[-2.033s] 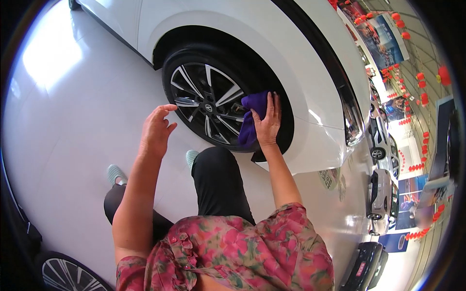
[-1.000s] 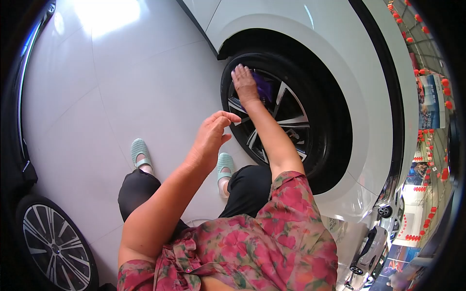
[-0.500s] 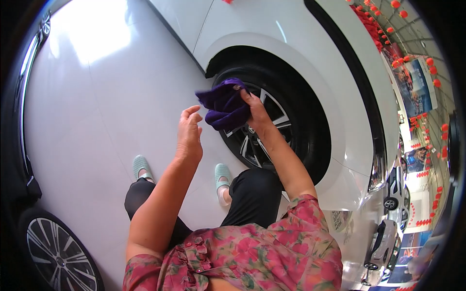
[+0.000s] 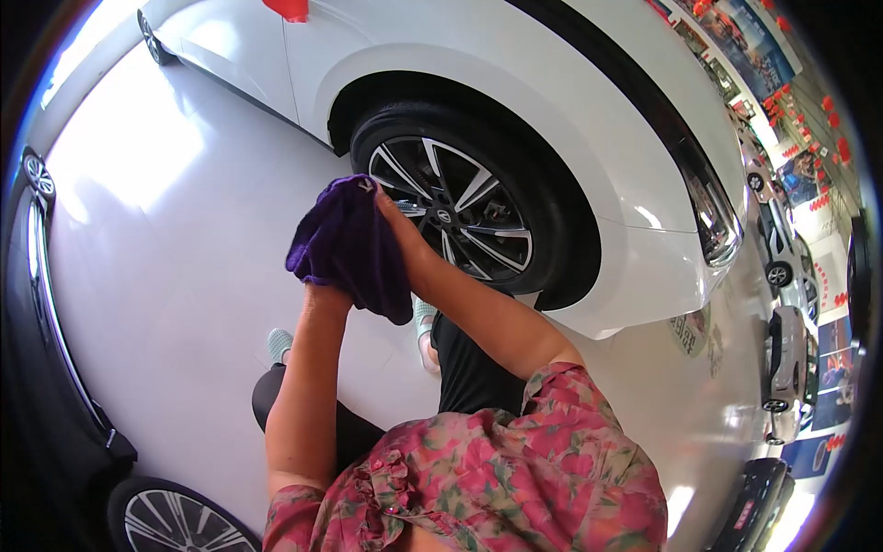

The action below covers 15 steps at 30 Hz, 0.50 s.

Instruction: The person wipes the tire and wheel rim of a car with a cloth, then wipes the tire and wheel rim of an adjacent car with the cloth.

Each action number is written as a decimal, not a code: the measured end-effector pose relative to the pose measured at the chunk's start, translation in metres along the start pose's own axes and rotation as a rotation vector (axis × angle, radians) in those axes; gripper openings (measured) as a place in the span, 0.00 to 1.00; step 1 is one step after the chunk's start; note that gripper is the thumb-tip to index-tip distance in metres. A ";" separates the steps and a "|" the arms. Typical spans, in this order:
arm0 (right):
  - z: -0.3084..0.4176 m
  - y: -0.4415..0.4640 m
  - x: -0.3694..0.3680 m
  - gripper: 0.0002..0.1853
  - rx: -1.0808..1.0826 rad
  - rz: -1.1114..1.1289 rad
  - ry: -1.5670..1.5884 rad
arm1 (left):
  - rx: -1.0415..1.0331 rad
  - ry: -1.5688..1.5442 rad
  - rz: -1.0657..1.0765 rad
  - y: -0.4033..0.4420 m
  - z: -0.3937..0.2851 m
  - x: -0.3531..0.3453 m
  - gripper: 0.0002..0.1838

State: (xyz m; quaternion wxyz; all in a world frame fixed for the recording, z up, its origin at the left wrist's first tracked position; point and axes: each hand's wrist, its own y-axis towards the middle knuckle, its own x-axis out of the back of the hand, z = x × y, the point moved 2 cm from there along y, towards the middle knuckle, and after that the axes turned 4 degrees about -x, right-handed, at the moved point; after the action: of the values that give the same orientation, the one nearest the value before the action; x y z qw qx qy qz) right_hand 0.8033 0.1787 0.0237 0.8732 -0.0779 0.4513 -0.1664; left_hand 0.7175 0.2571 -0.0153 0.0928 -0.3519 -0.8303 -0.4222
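A purple cloth (image 4: 348,241), folded and hanging loosely, is in front of me, just left of the white car's front wheel (image 4: 451,207). My right hand (image 4: 394,219) is closed on the cloth's upper right edge, its fingers partly behind the fabric. The cloth drapes over my left hand (image 4: 326,296); only the wrist area shows below it and the fingers are hidden. The wheel has dark and silver spokes and a black tyre (image 4: 575,235).
The white car (image 4: 635,184) fills the upper right, its headlight (image 4: 713,216) at the corner. A dark car (image 4: 64,368) with a spoked wheel (image 4: 179,523) stands on the left. Pale glossy floor (image 4: 202,248) lies between them. Several more cars are parked at the right.
My left hand has moved from beside the cloth to under it. The cloth and my right hand have shifted left and lower in view. The view has turned, showing more of the wheel.
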 end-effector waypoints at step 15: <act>0.018 0.020 0.006 0.25 0.236 0.100 0.228 | 0.511 -0.423 0.125 -0.014 -0.002 0.040 0.26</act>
State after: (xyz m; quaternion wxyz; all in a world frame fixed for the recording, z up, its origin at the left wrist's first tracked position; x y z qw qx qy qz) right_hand 0.8258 0.1947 0.0242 0.8266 0.0669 0.5282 -0.1824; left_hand 0.6782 0.2699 -0.0051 0.0292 -0.4472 -0.8870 -0.1112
